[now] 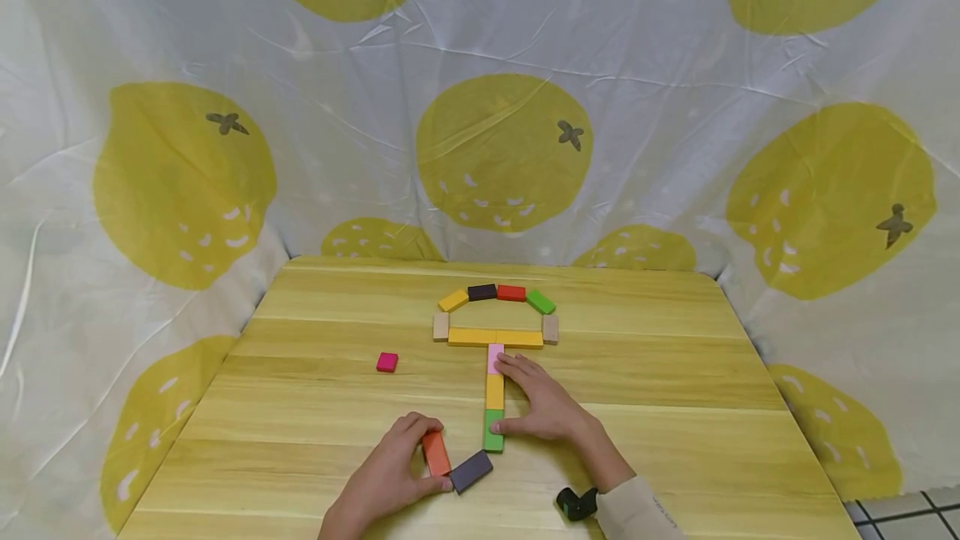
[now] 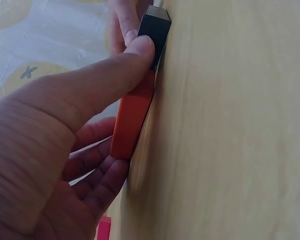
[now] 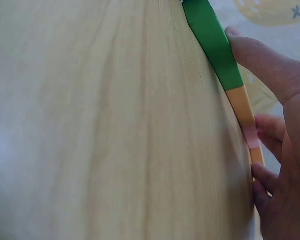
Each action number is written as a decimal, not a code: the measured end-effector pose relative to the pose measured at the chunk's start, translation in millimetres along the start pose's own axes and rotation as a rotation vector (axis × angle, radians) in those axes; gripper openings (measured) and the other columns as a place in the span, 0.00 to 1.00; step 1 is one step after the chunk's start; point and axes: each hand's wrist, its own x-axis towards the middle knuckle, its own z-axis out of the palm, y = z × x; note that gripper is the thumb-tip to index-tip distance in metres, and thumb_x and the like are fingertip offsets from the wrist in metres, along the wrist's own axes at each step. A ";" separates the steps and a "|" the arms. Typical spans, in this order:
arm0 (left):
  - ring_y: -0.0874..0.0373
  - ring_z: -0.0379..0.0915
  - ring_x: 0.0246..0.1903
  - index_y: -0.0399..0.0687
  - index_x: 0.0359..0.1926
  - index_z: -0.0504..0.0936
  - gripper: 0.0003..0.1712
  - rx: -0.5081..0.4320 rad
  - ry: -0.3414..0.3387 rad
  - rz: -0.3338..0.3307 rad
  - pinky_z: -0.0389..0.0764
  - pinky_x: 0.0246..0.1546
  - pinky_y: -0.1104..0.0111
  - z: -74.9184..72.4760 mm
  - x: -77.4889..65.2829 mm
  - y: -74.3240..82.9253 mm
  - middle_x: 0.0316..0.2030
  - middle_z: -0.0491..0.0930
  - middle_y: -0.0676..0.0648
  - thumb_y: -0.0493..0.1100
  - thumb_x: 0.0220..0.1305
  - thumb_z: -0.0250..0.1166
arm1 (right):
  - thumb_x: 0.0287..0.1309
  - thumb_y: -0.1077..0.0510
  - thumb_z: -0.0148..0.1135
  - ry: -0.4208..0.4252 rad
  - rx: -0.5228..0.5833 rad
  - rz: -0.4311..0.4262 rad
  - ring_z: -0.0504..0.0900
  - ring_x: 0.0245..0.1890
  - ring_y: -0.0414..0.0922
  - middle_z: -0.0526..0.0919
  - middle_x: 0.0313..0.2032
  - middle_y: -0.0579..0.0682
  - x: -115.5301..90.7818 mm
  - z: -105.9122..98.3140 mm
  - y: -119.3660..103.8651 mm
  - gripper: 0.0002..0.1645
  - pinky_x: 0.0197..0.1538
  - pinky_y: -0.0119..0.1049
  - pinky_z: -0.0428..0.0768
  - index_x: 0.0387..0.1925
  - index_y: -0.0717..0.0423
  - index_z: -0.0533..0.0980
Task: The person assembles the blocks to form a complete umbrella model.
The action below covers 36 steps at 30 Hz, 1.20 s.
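In the head view my left hand (image 1: 397, 465) holds an orange block (image 1: 436, 452) lengthwise, fingers at its far end and thumb at its near end. The thumb tip lies where it meets a dark grey block (image 1: 472, 472), as the left wrist view also shows. My right hand (image 1: 547, 402) lies along a straight column of blocks. Its thumb touches the green block (image 1: 493, 438), and its fingertips touch the pink block (image 1: 496, 354). Between these two sits a yellow block (image 1: 495, 392). The dark grey block slants beside the green block's near end.
Beyond the column, two yellow blocks (image 1: 472, 337) form a bar. Wooden blocks (image 1: 441, 327) stand at its ends, under an arch of yellow, black, red (image 1: 512, 293) and green blocks. A small pink-red block (image 1: 387, 362) lies apart at left. A black device (image 1: 576, 504) is by the right sleeve.
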 end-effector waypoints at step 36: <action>0.42 0.79 0.52 0.37 0.64 0.79 0.31 -0.043 0.367 -0.129 0.82 0.54 0.47 -55.8 63.3 -83.3 0.54 0.78 0.37 0.50 0.66 0.72 | 0.50 0.22 0.69 -0.003 0.007 -0.031 0.49 0.82 0.53 0.56 0.81 0.43 -0.5 -1.3 2.5 0.64 0.78 0.60 0.59 0.81 0.41 0.57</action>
